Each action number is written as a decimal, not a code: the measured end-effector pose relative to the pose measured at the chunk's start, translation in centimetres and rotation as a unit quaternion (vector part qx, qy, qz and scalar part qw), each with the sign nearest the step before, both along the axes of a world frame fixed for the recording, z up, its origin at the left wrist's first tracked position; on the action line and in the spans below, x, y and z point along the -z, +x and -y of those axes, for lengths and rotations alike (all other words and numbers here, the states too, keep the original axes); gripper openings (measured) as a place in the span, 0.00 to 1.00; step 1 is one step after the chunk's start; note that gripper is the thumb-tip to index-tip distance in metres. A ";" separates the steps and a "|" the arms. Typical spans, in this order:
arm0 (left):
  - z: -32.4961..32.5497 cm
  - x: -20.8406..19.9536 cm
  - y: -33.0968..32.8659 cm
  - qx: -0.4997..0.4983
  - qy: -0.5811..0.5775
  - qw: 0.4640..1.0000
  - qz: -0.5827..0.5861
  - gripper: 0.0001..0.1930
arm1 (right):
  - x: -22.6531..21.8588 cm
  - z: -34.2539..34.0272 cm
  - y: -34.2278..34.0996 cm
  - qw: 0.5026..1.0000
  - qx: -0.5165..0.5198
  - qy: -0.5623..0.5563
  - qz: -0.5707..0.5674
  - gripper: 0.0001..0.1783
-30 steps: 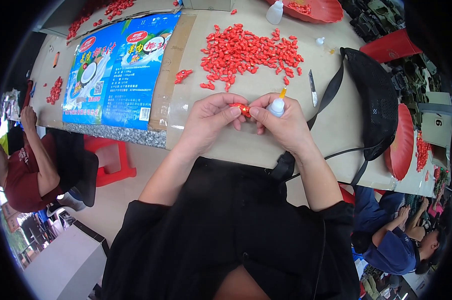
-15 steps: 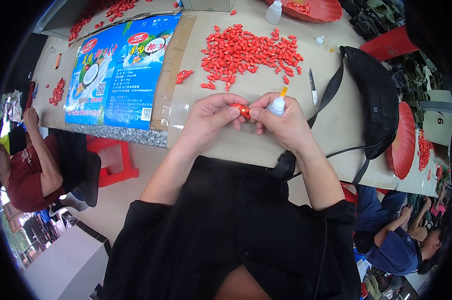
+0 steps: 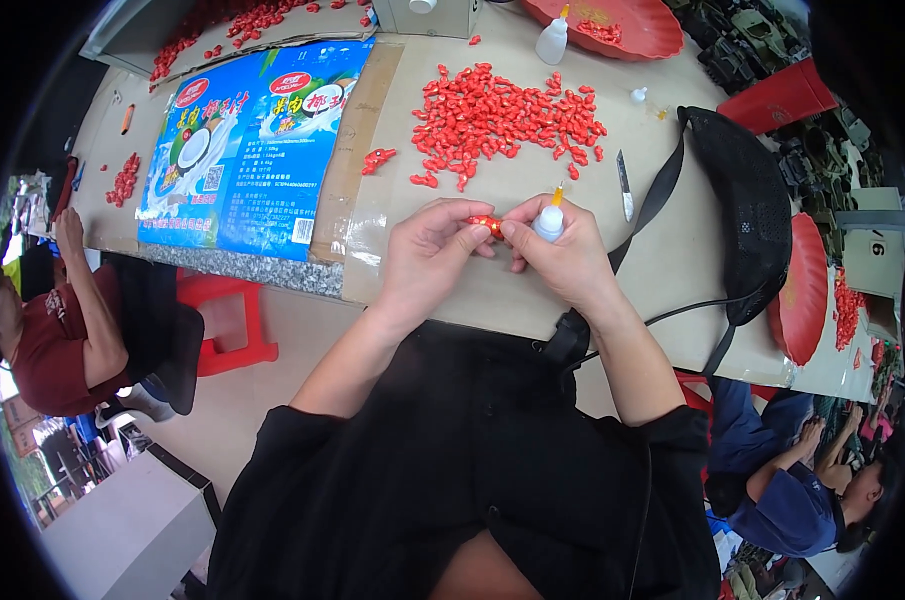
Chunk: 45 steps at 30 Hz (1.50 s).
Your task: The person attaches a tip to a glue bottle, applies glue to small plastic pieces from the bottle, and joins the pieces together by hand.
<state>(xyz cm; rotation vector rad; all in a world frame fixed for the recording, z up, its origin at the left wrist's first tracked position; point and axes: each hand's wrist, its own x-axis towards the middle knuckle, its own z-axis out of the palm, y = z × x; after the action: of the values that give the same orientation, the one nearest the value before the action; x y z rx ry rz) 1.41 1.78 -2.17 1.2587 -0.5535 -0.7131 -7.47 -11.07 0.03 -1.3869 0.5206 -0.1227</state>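
Between both sets of fingertips sits a small red figure with gold marks (image 3: 487,224). My left hand (image 3: 424,250) pinches its left end with thumb and fingers. Its right end is held by my right hand (image 3: 574,262), which also keeps a small white squeeze bottle with a yellow nozzle (image 3: 547,223) tucked by the thumb, nozzle pointing away from me. Beyond my hands lies a broad heap of small red pieces (image 3: 492,115). A larger red piece (image 3: 378,160) rests apart, left of the heap. The fingers hide part of the held figure.
A blue printed cardboard sheet (image 3: 242,150) covers the table's left. On the right are a knife (image 3: 625,185), a black mesh bag with strap (image 3: 752,210) and a red tray (image 3: 804,290). Another squeeze bottle (image 3: 551,45) stands by a red tray (image 3: 642,40). Other people sit at both sides.
The view has shifted slightly, so the table things appear lower. Both hands still hold the red figure; the squeeze bottle in my right hand has tilted a little.
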 end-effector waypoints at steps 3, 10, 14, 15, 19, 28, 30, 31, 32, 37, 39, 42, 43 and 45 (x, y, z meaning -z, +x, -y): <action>-0.3 -0.2 0.7 0.032 0.023 0.999 -0.035 0.10 | -0.3 0.1 -0.1 1.000 -0.019 0.017 0.010 0.05; -1.1 -0.3 2.1 0.138 -0.037 0.975 -0.173 0.09 | -0.3 0.2 -0.3 0.995 -0.067 0.063 0.029 0.05; -1.2 -0.5 2.5 0.166 -0.047 0.964 -0.202 0.09 | -0.2 0.2 -0.2 0.993 -0.075 0.076 0.040 0.05; -1.2 -0.4 2.5 0.165 -0.047 0.964 -0.202 0.09 | -0.2 0.2 -0.3 0.993 -0.073 0.085 0.046 0.05; -1.3 -0.1 2.6 0.189 -0.071 0.951 -0.234 0.09 | -0.2 0.3 -0.2 0.987 -0.068 0.124 0.074 0.05; -1.5 0.1 2.5 0.133 -0.124 0.953 -0.240 0.11 | 0.6 1.2 0.0 0.976 0.068 -0.204 0.018 0.07; -1.5 0.2 2.4 0.126 -0.125 0.954 -0.242 0.11 | 0.8 1.2 0.1 0.965 0.070 -0.252 0.009 0.07; -1.6 0.2 2.3 0.120 -0.125 0.955 -0.241 0.11 | 0.9 1.2 0.1 0.952 0.071 -0.299 0.000 0.07; -1.5 0.2 2.3 0.113 -0.125 0.956 -0.241 0.12 | 1.0 1.3 0.1 0.951 0.071 -0.301 0.000 0.07; -1.4 0.2 2.3 0.098 -0.125 0.957 -0.244 0.11 | -0.1 1.4 0.3 0.968 0.080 -0.235 -0.035 0.10; -1.3 0.3 2.4 0.095 -0.129 0.956 -0.246 0.11 | -0.1 1.9 0.4 0.977 0.087 -0.190 -0.032 0.10; -1.3 0.3 2.3 0.092 -0.148 0.950 -0.259 0.10 | -0.6 2.8 -0.2 0.990 0.107 -0.094 -0.023 0.12; -1.0 0.2 2.2 0.086 -0.145 0.955 -0.244 0.09 | -0.8 3.2 -0.2 0.992 0.117 -0.043 -0.015 0.13; -1.1 0.1 1.9 0.086 -0.150 0.959 -0.224 0.09 | 0.2 2.9 -0.5 0.992 0.114 0.005 0.046 0.13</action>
<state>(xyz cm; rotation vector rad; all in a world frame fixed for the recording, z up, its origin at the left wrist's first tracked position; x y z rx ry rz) 3.33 2.84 -2.24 0.7374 -0.3790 -0.9879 -7.98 -13.96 -0.18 -1.3027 0.5997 -0.3676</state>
